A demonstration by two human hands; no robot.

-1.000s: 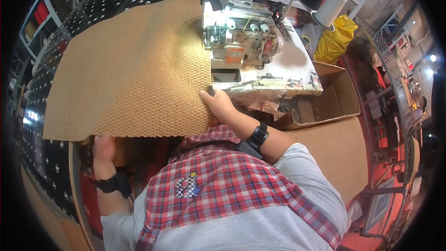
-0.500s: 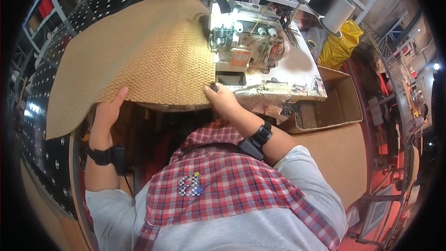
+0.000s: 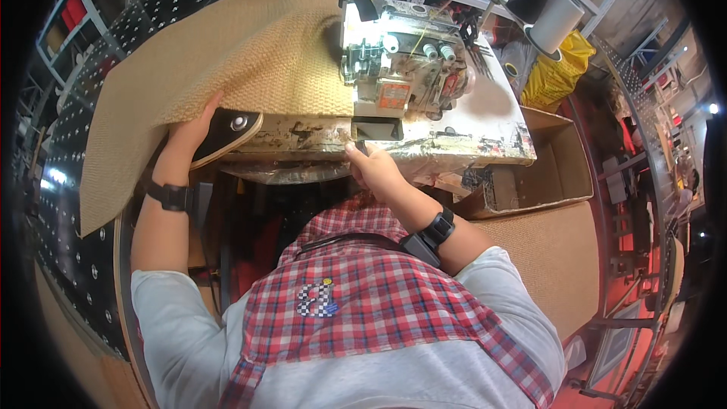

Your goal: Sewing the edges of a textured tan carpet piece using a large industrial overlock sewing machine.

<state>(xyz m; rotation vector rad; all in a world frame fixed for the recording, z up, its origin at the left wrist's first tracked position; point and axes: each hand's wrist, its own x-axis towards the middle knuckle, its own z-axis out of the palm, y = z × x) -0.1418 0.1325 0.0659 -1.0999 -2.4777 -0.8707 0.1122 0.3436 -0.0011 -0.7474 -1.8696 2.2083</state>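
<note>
Mat: woven tan mat [image 3: 227, 68] draped over table, left of sewing machine [image 3: 401, 68].
Left hand [image 3: 193, 132]: fingers gripping mat's near edge.
Right hand [image 3: 375, 170]: fingertips on table edge; grip cannot be told.
Box: cardboard box [image 3: 560, 163], right; contents unclear.

tan woven mat [image 3: 227, 60] | draped over machine table (left edge hanging)

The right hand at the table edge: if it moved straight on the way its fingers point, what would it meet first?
The right hand points up-left toward the sewing machine. It would probably meet first the dark opening at the machine's base, just above its fingertips, though depth is unclear here.
</note>
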